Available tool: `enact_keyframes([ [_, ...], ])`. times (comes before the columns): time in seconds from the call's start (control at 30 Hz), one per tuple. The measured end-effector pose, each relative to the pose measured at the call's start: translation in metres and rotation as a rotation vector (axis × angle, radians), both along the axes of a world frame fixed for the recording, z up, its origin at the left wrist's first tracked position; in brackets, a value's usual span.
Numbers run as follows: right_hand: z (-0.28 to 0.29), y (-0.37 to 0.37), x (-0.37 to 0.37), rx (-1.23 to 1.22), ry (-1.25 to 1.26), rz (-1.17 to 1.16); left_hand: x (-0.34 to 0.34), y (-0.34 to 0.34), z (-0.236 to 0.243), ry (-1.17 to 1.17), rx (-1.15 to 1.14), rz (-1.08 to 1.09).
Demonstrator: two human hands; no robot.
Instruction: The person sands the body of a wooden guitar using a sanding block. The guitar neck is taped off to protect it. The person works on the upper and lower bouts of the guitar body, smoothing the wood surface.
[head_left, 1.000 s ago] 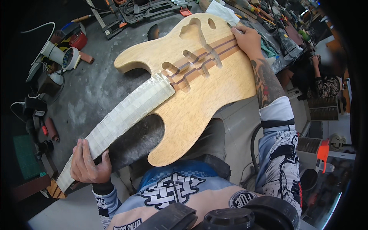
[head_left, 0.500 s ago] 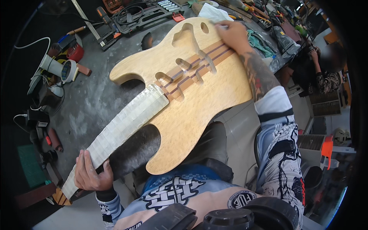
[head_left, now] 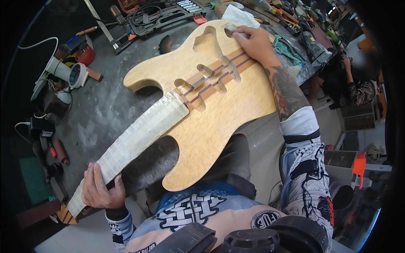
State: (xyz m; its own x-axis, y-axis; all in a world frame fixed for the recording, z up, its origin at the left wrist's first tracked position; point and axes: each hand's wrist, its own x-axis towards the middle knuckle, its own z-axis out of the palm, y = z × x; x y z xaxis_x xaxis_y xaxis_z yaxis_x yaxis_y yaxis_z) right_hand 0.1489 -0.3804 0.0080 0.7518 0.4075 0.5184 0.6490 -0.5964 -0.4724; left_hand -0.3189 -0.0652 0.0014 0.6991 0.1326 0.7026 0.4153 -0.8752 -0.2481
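An unfinished electric guitar in pale wood, with darker stripes along its middle and several routed cavities, lies slanted across the workbench. Strips of pale tape cover its neck. My left hand is wrapped round the neck near the headstock, thumb on the near side and fingers over the top. At the far right end of the body, my right hand has its fingers bent together beside the oval cavity. A small greyish piece shows at the fingertips; its kind is unclear.
A dark workbench carries a tool case and a metal bar clamp at the back. Cups, cables and a power adapter crowd the left. Green cloth and piled tools lie far right, near another person.
My right hand has slid left along the body's edge, and its fingertips now partly cover the oval cavity. The guitar appears slightly further right in view. My left hand keeps its hold on the neck.
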Motion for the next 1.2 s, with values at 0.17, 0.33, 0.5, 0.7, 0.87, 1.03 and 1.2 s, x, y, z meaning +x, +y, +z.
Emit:
enact_keyframes([
  [0.17,0.008,-0.014,-0.014,-0.087,0.005,-0.171,0.001,0.0,-0.003,-0.005,-0.01,0.01],
  [0.33,0.011,-0.014,-0.021,-0.073,0.073,-0.181,0.003,0.0,-0.003,-0.005,-0.019,0.002],
  [0.5,0.008,-0.009,-0.025,-0.017,0.007,0.002,0.002,0.002,0.0,-0.001,0.013,0.019],
  [0.7,0.014,0.001,-0.059,-0.083,0.028,-0.047,-0.001,-0.001,0.001,0.016,-0.002,0.021],
  [0.87,0.015,-0.018,-0.036,-0.008,0.049,-0.103,0.003,-0.001,-0.002,-0.007,-0.005,-0.003],
  [1.03,0.006,0.009,-0.056,-0.045,-0.128,0.029,-0.001,0.001,0.002,0.008,0.029,0.018],
  [1.2,0.011,-0.045,0.005,0.045,0.037,-0.29,0.009,-0.001,-0.003,0.001,-0.016,-0.029],
])
